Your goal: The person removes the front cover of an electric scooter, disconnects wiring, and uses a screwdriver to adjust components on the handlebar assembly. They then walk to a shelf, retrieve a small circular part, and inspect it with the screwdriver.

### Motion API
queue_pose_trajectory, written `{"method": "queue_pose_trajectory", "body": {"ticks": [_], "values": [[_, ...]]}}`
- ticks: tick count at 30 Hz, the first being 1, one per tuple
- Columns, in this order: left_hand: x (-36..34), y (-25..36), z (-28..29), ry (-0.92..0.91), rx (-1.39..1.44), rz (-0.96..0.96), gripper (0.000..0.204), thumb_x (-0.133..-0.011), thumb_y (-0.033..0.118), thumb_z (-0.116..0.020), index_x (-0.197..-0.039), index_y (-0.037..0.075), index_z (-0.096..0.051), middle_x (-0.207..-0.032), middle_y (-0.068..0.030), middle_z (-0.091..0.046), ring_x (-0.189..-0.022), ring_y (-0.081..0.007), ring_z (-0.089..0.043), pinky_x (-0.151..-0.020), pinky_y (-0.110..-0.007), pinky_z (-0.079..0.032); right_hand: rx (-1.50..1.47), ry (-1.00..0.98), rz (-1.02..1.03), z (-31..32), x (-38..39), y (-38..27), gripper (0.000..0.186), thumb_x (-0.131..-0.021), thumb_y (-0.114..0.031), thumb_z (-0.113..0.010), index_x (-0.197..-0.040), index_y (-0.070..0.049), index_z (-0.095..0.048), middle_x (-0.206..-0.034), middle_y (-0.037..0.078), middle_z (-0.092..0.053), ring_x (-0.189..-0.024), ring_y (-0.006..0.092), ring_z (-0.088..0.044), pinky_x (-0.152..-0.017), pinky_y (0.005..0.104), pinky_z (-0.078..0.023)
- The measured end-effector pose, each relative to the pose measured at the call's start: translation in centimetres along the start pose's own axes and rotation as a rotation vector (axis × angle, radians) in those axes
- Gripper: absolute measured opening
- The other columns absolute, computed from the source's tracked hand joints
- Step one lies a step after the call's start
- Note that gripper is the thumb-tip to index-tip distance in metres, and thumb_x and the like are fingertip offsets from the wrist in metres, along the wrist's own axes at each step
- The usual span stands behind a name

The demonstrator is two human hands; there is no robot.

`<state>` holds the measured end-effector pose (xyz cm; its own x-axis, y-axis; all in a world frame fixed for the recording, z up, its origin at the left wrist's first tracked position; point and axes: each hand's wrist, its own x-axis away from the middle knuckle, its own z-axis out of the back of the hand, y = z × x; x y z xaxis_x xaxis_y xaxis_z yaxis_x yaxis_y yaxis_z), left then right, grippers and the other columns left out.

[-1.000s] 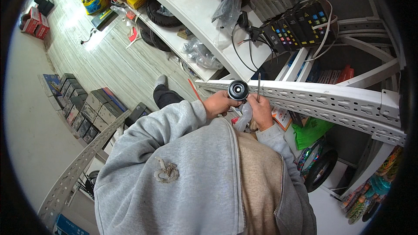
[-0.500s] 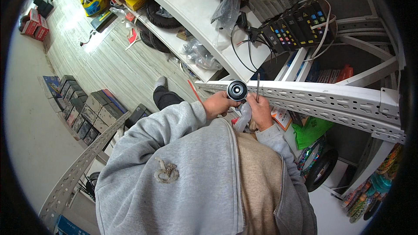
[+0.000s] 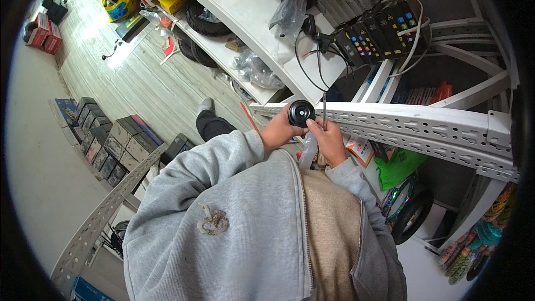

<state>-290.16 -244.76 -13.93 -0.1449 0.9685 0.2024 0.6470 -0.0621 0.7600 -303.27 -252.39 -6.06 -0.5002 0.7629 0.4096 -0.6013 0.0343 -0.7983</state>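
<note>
My left hand [image 3: 277, 132] is closed round a round black part [image 3: 301, 112] with a glossy rim and a small bright spot at its centre. My right hand [image 3: 331, 141] is closed on a thin metal rod [image 3: 325, 105] that points away from me; its lower end is hidden in the fingers. The right thumb rests at the near edge of the black part. Below the two hands hangs a translucent plastic bag [image 3: 308, 151]; which fingers hold it I cannot tell.
A white perforated shelf beam [image 3: 412, 120] runs just beyond my hands to the right. Past it, a white shelf [image 3: 239, 5] carries plastic bags, cables and dark boxes [image 3: 384, 28]. Tyres [image 3: 209, 19] lie on a lower shelf. Stacked boxes [image 3: 128, 142] stand on the floor at left.
The round black part has tilted, so its light inner ring no longer shows. The right hand and rod have shifted slightly left, and the thumb has come closer to the part.
</note>
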Motion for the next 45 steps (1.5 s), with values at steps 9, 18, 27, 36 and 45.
{"method": "queue_pose_trajectory", "body": {"ticks": [9,18,27,36,45], "values": [[0.8,3.3,1.8,-0.159,0.228,0.355,0.043,-0.096,0.032,-0.051,-0.136,0.017,-0.043,-0.079,0.0047,-0.047,-0.054,-0.0069,-0.035,-0.052,-0.026,-0.034,-0.039,0.031,0.033,1.0,0.0,-0.4,0.028,-0.093,-0.028,-0.063,-0.092,-0.001,-0.067,-0.079,-0.002,-0.059,-0.072,0.0064,-0.051,-0.064,0.0236,-0.042],[0.5,2.7,1.7,-0.083,0.227,0.195,0.050,-0.092,0.020,-0.063,-0.136,0.014,-0.040,-0.077,0.0053,-0.044,-0.057,-0.0053,-0.038,-0.052,-0.023,-0.035,0.087,0.107,-0.057,1.6,0.0,-0.7,0.026,-0.092,-0.023,-0.064,-0.082,0.000,-0.063,-0.072,0.000,-0.058,-0.067,0.0081,-0.048,-0.063,0.0279,-0.042],[0.7,3.7,1.4,-0.061,0.095,0.187,0.049,-0.088,0.025,-0.070,-0.127,0.008,-0.048,-0.080,0.0042,-0.050,-0.060,-0.0057,-0.043,-0.052,-0.022,-0.039,-0.085,0.142,0.018,1.2,-0.7,0.5,0.023,-0.096,-0.020,-0.057,-0.087,-0.002,-0.066,-0.076,-0.002,-0.058,-0.069,0.0068,-0.048,-0.063,0.0254,-0.040],[0.5,3.2,1.2,-0.051,0.069,0.158,0.055,-0.082,0.020,-0.077,-0.125,0.002,-0.047,-0.087,0.0006,-0.062,-0.062,-0.0049,-0.051,-0.048,-0.021,-0.041,-0.063,0.156,-0.063,1.5,-1.4,1.0,0.022,-0.096,-0.020,-0.056,-0.080,-0.006,-0.061,-0.073,-0.005,-0.052,-0.066,0.0050,-0.043,-0.059,0.0243,-0.035],[0.9,3.0,2.0,-0.045,0.000,0.250,0.048,-0.082,0.020,-0.076,-0.118,0.003,-0.048,-0.073,0.0021,-0.056,-0.055,-0.0062,-0.048,-0.047,-0.022,-0.041,-0.128,0.135,-0.072,1.2,-1.8,0.8,0.023,-0.097,-0.020,-0.056,-0.077,-0.008,-0.057,-0.072,-0.005,-0.050,-0.066,0.0052,-0.042,-0.061,0.0239,-0.036]]}}
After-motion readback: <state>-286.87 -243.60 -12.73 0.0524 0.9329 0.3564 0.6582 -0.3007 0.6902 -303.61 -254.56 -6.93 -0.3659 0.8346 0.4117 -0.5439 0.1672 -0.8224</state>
